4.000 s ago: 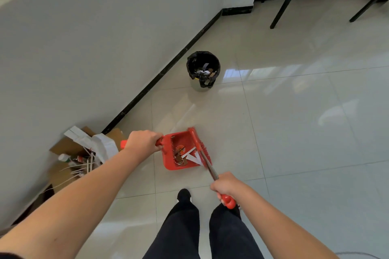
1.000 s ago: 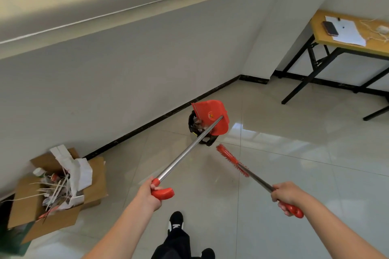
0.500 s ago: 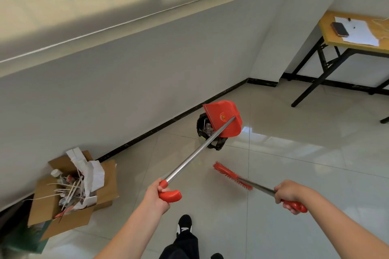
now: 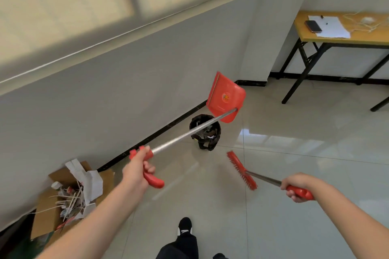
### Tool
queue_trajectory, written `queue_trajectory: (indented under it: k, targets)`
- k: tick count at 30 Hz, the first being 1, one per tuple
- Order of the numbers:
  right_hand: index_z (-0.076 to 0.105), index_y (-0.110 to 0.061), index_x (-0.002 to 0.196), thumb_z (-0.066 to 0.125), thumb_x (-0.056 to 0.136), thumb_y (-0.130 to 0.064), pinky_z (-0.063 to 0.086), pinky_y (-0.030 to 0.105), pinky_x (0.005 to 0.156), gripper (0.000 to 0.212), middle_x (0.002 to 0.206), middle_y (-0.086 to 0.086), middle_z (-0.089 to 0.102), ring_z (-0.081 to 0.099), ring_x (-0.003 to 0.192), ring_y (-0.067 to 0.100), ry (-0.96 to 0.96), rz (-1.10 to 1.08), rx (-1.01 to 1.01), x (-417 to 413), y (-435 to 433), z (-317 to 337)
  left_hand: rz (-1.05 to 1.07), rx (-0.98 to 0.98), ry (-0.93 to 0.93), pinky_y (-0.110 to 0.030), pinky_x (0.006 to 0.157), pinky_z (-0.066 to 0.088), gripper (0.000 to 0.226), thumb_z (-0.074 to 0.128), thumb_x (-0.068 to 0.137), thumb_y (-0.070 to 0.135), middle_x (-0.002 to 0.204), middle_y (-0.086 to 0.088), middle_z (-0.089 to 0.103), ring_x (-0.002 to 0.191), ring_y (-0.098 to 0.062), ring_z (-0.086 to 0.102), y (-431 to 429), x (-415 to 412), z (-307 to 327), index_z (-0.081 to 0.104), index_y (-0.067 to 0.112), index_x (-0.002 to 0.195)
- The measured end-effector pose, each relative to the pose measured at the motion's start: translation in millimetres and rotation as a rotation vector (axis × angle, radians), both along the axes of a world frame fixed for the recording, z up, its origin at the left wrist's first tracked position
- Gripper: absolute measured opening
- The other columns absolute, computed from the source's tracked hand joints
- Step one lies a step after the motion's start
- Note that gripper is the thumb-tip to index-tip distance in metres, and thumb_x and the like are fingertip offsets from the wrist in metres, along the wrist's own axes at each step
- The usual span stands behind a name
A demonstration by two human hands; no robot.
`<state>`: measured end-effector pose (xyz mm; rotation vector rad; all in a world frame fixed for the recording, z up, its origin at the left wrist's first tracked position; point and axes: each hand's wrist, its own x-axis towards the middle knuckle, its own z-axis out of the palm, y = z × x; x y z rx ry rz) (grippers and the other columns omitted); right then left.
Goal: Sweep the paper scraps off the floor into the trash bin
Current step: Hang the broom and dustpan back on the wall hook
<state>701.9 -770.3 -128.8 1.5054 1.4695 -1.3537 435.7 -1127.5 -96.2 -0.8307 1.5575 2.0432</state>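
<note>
Dustpan (image 4: 226,96) raised higher | pan inside hidden | bin (image 4: 205,132) contents blurred | both grips clenching handles

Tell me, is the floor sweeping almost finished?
Nearly, it seems. No scraps show on the floor, and paper bits lie inside the trash bin. The left hand holds the dustpan raised over the bin, and the right hand holds the brush. What's left: probably just putting the tools away.

Dustpan (image 4: 226,96) raised above bin (image 4: 205,132); broom (image 4: 242,170) lowered
</note>
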Motion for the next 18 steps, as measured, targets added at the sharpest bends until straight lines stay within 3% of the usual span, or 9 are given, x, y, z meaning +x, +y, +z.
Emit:
queue_trajectory:
  k: [2, 4, 7, 9, 11, 13, 14, 18]
  targets:
    - [0.046, -0.004, 0.075, 0.052, 0.090, 0.002, 0.040, 0.015, 0.030, 0.017, 0.038, 0.008, 0.042, 0.040, 0.025, 0.013, 0.038, -0.117, -0.018, 18.7, 20.4, 8.6, -0.118, -0.068, 0.163, -0.012, 0.033, 0.026, 0.016, 0.070, 0.083, 0.015, 0.065, -0.001, 0.050, 0.031, -0.004, 0.030, 12.6, -10.7, 37.6, 0.056, 0.017, 0.077]
    - [0.044, -0.005, 0.075, 0.049, 0.091, 0.003, 0.036, 0.013, 0.028, 0.019, 0.038, 0.007, 0.040, 0.039, 0.024, 0.012, 0.069, -0.203, -0.025, 33.5, 36.0, 14.2, -0.282, -0.190, 0.306, -0.015, 0.035, 0.026, 0.012, 0.073, 0.081, 0.017, 0.055, 0.000, 0.046, 0.032, -0.007, 0.030, 29.7, -17.3, 74.8, 0.064, 0.009, 0.082]
    - [0.043, -0.004, 0.077, 0.046, 0.093, 0.003, 0.030, 0.010, 0.027, 0.017, 0.037, 0.006, 0.040, 0.037, 0.022, 0.011, 0.093, -0.258, -0.018, 50.9, 48.7, 22.8, -0.556, -0.378, 0.542, -0.020, 0.038, 0.029, 0.025, 0.077, 0.079, 0.024, 0.051, -0.003, 0.038, 0.037, -0.013, 0.031, 60.8, -16.6, 115.7, 0.071, 0.000, 0.083]
    - [0.045, -0.002, 0.080, 0.046, 0.094, 0.003, 0.030, 0.010, 0.027, 0.015, 0.037, 0.007, 0.041, 0.038, 0.022, 0.011, 0.090, -0.265, 0.008, 65.1, 54.8, 28.9, -0.708, -0.469, 0.692, -0.022, 0.040, 0.031, 0.022, 0.077, 0.079, 0.028, 0.047, 0.001, 0.041, 0.037, -0.014, 0.034, 87.7, -6.8, 131.7, 0.072, 0.007, 0.077]
    - [0.046, -0.001, 0.084, 0.047, 0.094, 0.004, 0.032, 0.011, 0.027, 0.011, 0.037, 0.007, 0.041, 0.039, 0.022, 0.011, 0.092, -0.286, 0.039, 80.8, 61.9, 35.3, -0.832, -0.540, 0.835, -0.023, 0.046, 0.038, 0.015, 0.076, 0.079, 0.033, 0.045, 0.014, 0.053, 0.041, -0.005, 0.045, 116.2, 8.5, 137.0, 0.072, 0.019, 0.075]
    - [0.047, 0.000, 0.083, 0.046, 0.094, 0.004, 0.032, 0.012, 0.027, 0.011, 0.037, 0.007, 0.042, 0.040, 0.022, 0.011, 0.102, -0.315, 0.067, 94.4, 69.7, 42.3, -0.971, -0.718, 1.041, -0.029, 0.062, 0.051, 0.017, 0.073, 0.079, 0.043, 0.066, 0.022, 0.068, 0.065, 0.002, 0.062, 143.4, 27.2, 131.8, 0.074, 0.026, 0.081]
    - [0.047, 0.000, 0.083, 0.046, 0.094, 0.004, 0.033, 0.012, 0.027, 0.011, 0.037, 0.006, 0.042, 0.040, 0.022, 0.011, 0.118, -0.339, 0.072, 99.2, 74.4, 45.5, -1.044, -0.830, 1.157, -0.031, 0.070, 0.054, 0.021, 0.070, 0.079, 0.048, 0.077, 0.019, 0.072, 0.077, -0.003, 0.066, 156.1, 37.1, 125.8, 0.074, 0.028, 0.085]
    - [0.045, -0.001, 0.084, 0.044, 0.093, 0.004, 0.033, 0.012, 0.026, 0.011, 0.037, 0.006, 0.042, 0.041, 0.022, 0.011, 0.169, -0.421, 0.094, 107.7, 91.3, 62.8, -1.284, -1.082, 1.470, -0.031, 0.066, 0.050, 0.028, 0.059, 0.085, 0.054, 0.080, 0.007, 0.069, 0.081, -0.018, 0.064, 204.9, 69.6, 91.7, 0.067, 0.030, 0.095]
